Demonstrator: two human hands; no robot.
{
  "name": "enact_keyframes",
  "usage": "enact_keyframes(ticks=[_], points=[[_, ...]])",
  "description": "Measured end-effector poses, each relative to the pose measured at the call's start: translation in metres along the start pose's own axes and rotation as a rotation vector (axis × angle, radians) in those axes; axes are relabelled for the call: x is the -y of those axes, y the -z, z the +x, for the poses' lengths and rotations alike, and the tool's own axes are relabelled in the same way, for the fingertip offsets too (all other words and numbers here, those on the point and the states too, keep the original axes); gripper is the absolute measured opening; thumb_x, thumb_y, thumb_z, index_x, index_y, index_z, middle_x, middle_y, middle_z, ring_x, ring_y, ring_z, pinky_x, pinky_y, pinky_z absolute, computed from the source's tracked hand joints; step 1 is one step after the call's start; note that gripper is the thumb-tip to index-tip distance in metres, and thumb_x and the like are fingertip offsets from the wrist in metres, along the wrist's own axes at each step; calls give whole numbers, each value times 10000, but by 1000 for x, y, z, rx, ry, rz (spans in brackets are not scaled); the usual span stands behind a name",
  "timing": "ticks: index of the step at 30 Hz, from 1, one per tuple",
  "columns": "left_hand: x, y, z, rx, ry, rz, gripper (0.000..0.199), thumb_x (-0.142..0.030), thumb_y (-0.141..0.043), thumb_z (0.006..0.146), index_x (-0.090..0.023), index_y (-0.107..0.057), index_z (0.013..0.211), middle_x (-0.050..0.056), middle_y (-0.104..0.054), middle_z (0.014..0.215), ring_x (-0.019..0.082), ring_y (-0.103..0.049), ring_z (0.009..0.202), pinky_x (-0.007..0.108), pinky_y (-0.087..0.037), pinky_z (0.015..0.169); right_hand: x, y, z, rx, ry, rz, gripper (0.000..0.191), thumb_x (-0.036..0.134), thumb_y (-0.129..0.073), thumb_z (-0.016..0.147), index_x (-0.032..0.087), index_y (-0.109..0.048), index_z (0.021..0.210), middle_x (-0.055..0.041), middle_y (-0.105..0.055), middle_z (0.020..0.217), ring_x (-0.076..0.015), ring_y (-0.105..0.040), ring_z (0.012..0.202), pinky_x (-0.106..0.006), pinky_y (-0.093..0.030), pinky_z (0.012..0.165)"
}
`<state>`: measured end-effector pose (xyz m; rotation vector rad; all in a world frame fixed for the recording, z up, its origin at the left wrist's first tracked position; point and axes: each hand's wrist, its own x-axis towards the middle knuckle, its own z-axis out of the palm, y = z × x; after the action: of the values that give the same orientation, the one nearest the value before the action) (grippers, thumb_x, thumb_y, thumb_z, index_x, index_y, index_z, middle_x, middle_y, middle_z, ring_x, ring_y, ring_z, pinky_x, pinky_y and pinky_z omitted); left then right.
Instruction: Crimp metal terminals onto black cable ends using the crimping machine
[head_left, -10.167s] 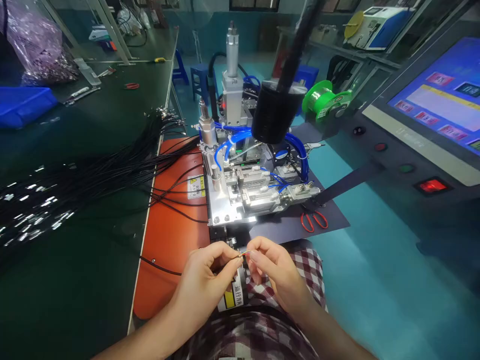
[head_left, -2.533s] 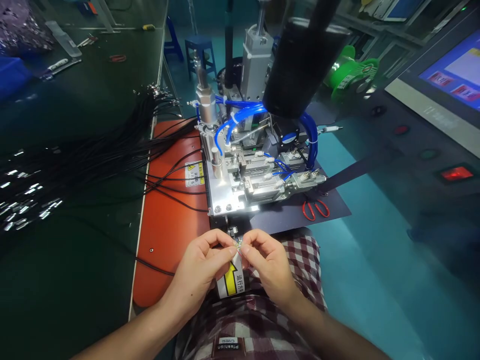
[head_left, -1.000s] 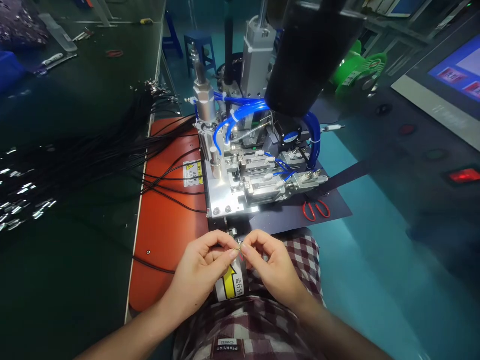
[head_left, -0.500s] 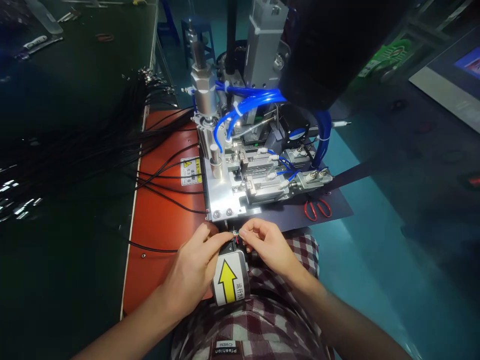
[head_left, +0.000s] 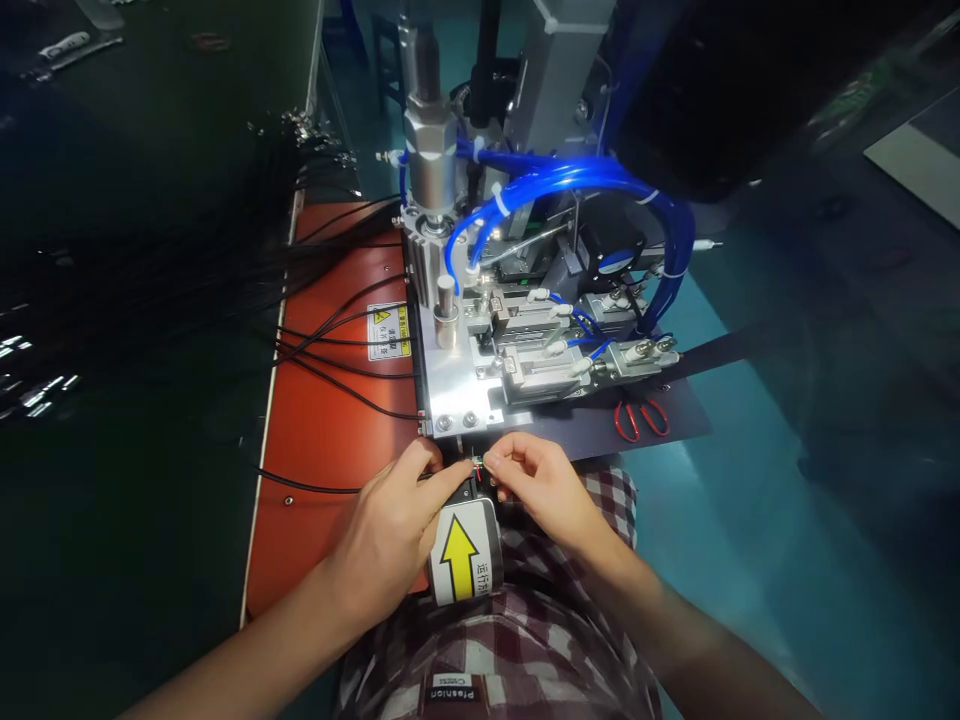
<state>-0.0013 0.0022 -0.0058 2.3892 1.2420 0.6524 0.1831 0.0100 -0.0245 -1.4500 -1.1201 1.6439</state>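
Observation:
My left hand (head_left: 397, 510) is closed, with a black cable (head_left: 307, 486) running into it from the left. Its index fingertip and thumb meet at a tiny connector (head_left: 478, 464) with a hint of red and green at the front edge of the machine. From the other side my right hand (head_left: 536, 485) pinches at this connector, thumb against index finger. Exactly what lies between those right fingertips is too small to make out. Just below the fingers sits a rounded housing with a yellow arrow label (head_left: 459, 555).
A metal machine (head_left: 450, 395) with blue air tubes (head_left: 577, 175) stands right ahead. Red-handled scissors (head_left: 641, 421) lie on its dark base plate. Several black cables cross the orange board (head_left: 322, 430). A dark bundle of cables (head_left: 187, 260) covers the table at left.
The view has shifted slightly, so the machine appears a little further right and higher. Both hands keep their pinch at the tiny connector, with barely any movement.

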Motion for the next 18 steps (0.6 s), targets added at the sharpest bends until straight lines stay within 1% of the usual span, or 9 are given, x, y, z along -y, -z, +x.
enact_keyframes(ticks=[4,11,15,18], points=[[0,0,-1,-2,-3,10,319,-92,-440,866,-145,-633,1115,79,-525,869,156,-563,718,264,-516,614,0,0,0,-5,4,-1,231,366,-617,785,163,-557,693,36,-527,557,-109,-489,483,-238,-390,479],[0,-1,0,31,-21,47,326,-94,-427,867,-153,-610,1131,75,-514,872,160,-548,736,255,-507,603,-2,0,0,5,24,-31,214,350,-595,810,164,-558,712,33,-528,565,-107,-494,495,-235,-399,485],[0,-1,0,39,-24,73,330,-93,-421,864,-155,-604,1132,74,-513,870,157,-541,714,253,-504,585,-3,-1,-1,-2,57,-70,211,350,-577,825,170,-555,717,30,-527,571,-117,-504,512,-241,-413,501],[-1,-1,0,35,-32,81,322,-95,-425,865,-139,-607,1126,81,-516,865,165,-544,702,266,-507,575,-5,-2,-3,-30,115,-110,192,328,-559,844,179,-545,724,26,-535,604,-124,-517,543,-245,-417,528]])
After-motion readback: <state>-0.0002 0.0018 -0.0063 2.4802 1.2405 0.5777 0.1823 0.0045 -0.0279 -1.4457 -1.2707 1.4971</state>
